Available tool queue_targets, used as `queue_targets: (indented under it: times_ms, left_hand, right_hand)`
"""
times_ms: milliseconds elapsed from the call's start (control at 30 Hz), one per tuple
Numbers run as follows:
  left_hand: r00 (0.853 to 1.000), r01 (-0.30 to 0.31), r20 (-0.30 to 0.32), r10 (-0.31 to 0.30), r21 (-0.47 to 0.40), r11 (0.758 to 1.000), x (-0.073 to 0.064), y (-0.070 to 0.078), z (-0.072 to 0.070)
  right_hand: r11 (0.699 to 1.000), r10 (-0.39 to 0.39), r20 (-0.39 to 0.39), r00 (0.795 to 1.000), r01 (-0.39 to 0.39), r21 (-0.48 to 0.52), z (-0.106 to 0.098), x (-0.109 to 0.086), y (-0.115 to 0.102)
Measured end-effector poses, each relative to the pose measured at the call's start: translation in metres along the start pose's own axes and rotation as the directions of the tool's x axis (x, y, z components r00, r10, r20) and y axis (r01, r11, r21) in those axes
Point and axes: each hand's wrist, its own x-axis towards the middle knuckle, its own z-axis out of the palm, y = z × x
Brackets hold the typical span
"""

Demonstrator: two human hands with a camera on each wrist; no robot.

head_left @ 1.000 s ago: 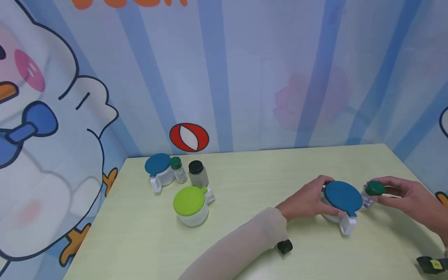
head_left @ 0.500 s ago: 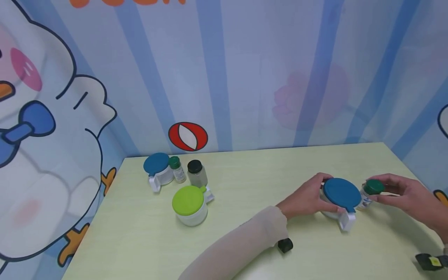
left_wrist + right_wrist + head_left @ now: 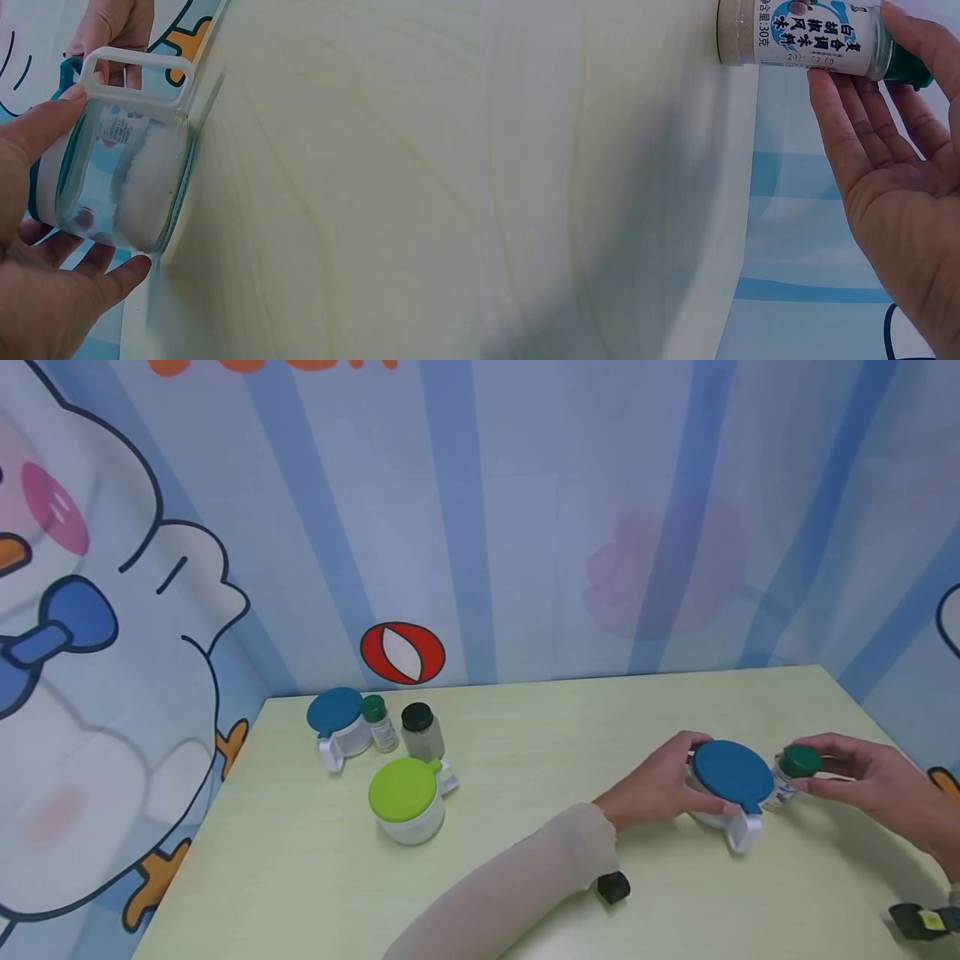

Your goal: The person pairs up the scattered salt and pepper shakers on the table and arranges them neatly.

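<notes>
At the table's right side, my left hand (image 3: 671,785) grips a blue-lidded glass seasoning jar (image 3: 731,775) between thumb and fingers. In the left wrist view this jar (image 3: 135,176) shows a white handle (image 3: 139,56) and white grains inside. Just right of it, my right hand (image 3: 870,781) holds a small pepper shaker (image 3: 783,789) by its green cap (image 3: 801,760). The right wrist view shows the shaker's label (image 3: 810,34), printed in Chinese, and light powder at its base. Both containers stand upright side by side.
At the back left of the table (image 3: 525,735) stand another blue-lidded jar (image 3: 337,714), a green-capped shaker (image 3: 381,727) and a black-capped bottle (image 3: 423,739). A green-lidded jar (image 3: 405,797) is in front of them. A printed backdrop (image 3: 555,527) rises behind the table edge.
Both hands keep their hold on the jar and the shaker, which stay in place on the table. Only a slight shift of the head view shows.
</notes>
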Motion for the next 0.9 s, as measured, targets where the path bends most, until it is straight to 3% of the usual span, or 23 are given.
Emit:
queue_targets:
  times_ms: [900]
  left_hand:
    - [1.000, 0.008, -0.009, -0.008, -0.001, 1.000, 0.0016, 0.0022, 0.0004]
  right_hand:
    - [1.000, 0.011, 0.014, 1.000, -0.012, 0.021, -0.0029, 0.0014, -0.0011]
